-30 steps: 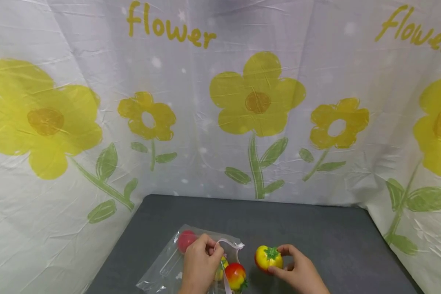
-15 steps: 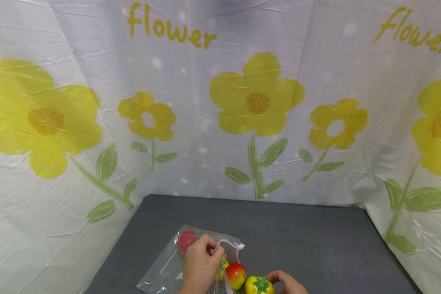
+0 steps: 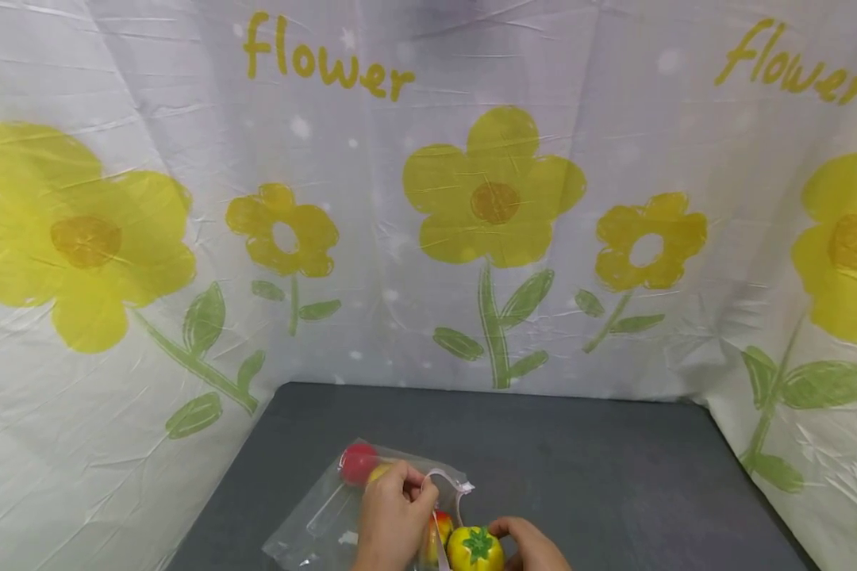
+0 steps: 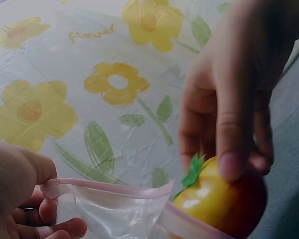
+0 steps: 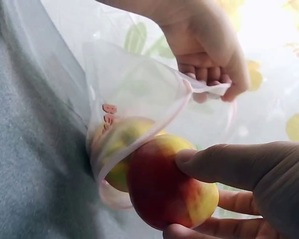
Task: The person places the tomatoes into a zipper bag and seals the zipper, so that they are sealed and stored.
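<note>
Across the back and down both sides, a white crinkled sheet (image 3: 393, 353) printed with yellow flowers, green stems and the yellow word "flower". Below, a dark grey flat counter (image 3: 600, 468). Lying on the counter, toward the near edge in the head view, a clear plastic zip bag (image 3: 307, 527), mouth turned to the right. At that mouth, the left grip (image 3: 393, 515), pinching the bag's edge between thumb and fingers and lifting part of the edge up. Just to the right, the right grip (image 3: 532, 547), thumb and fingers curled round a glossy yellow-and-red round fruit with a green leafy top (image 3: 466, 560), right at the opening, partly hidden by the bag's edge in the left wrist view. Inside, near the mouth, a red-and-yellow fruit (image 3: 445, 526); at the far end, a red round fruit (image 3: 358, 464), with a partly hidden yellow piece (image 3: 378, 473) beside it. Along the mouth, a narrow pale pink zip strip (image 4: 114, 187). On the bag's side, small red lettering (image 5: 108, 115).
</note>
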